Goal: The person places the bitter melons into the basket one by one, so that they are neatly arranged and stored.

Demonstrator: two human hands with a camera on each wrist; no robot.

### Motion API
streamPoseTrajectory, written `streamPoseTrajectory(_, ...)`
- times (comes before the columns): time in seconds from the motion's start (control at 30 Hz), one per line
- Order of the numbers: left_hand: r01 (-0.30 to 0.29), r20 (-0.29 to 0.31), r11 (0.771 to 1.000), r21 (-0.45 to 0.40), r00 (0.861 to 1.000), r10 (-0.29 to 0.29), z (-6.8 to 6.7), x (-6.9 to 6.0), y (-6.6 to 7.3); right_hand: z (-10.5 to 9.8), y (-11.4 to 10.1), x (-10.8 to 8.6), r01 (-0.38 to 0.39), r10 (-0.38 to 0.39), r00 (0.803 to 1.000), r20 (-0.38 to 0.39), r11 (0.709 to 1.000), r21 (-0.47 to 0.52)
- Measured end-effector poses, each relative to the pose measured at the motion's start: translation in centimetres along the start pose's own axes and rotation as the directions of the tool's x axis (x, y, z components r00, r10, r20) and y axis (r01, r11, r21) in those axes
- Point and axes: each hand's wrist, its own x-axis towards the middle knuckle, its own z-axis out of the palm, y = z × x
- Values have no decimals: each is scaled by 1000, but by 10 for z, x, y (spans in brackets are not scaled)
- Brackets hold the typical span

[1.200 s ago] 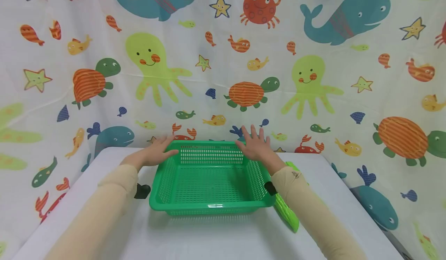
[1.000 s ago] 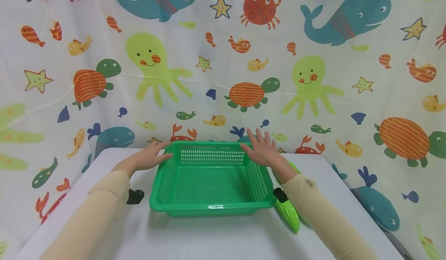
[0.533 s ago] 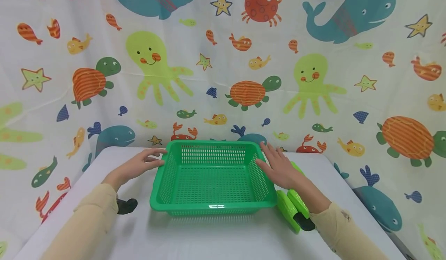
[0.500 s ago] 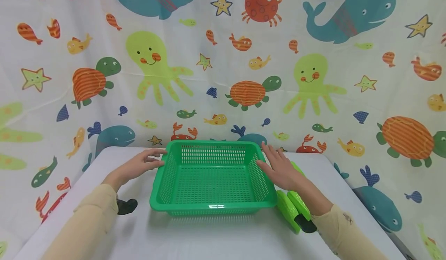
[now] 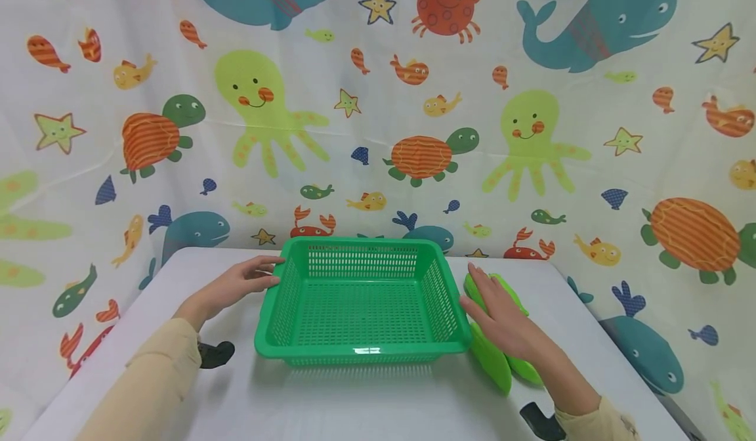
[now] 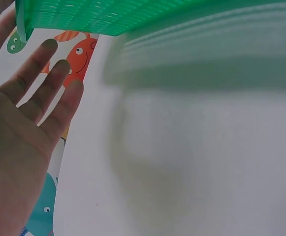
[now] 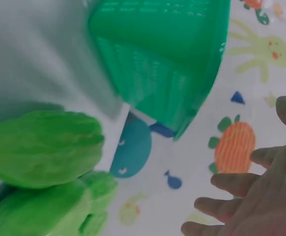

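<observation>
A green perforated basket (image 5: 361,348) stands on the white table in the head view, nothing inside it. At its left rim the left hand (image 5: 227,289) has its fingers extended and slightly bent, thumb near the rim; whether it touches is unclear. The left wrist view shows that hand (image 6: 29,113) with spread fingers beside the basket (image 6: 83,17). The right hand (image 5: 508,319), fingers straight, hovers over bright green vegetable-like objects (image 5: 491,361) right of the basket. In the right wrist view the hand (image 7: 261,196) holds nothing; two green objects (image 7: 44,147) lie beside the basket (image 7: 157,54).
A white cloth (image 5: 407,113) printed with sea animals hangs behind and around the white table (image 5: 354,405). Black straps or mounts show at the left wrist (image 5: 215,354) and the right wrist (image 5: 540,421).
The right hand has moved right and toward the person, away from the basket's rim and over the green objects. The left hand has barely moved since half a second ago. The basket stays in place.
</observation>
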Motion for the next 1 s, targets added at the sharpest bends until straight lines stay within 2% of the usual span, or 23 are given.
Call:
streamPoseTrajectory(0.13,10,3,1000,-13,1000,-10,1,-1,0,-2,17,-9,-16,16,999,-35,1000,22)
streamPoseTrajectory(0.37,18,5,999,-30,1000,-18,1,-3,-3,-11,51,-22,-88,84,991,-106,996,-29)
streamPoseTrajectory(0.6,19,7,1000,-20,1000,-19,3,-2,-5,-16,97,-38,-69,63,990,-127,997,-41)
streamPoseTrajectory(0.77,20,12,1000,-19,1000,-20,3,-2,-4,-17,130,-44,-31,31,996,-81,1000,-2)
streamPoseTrajectory(0.87,18,14,1000,-24,1000,-18,3,-1,-4,-18,149,-47,-22,24,999,-28,998,61)
streamPoseTrajectory(1.0,19,13,1000,-25,1000,-19,3,0,-3,-17,168,-49,-61,52,996,73,990,130)
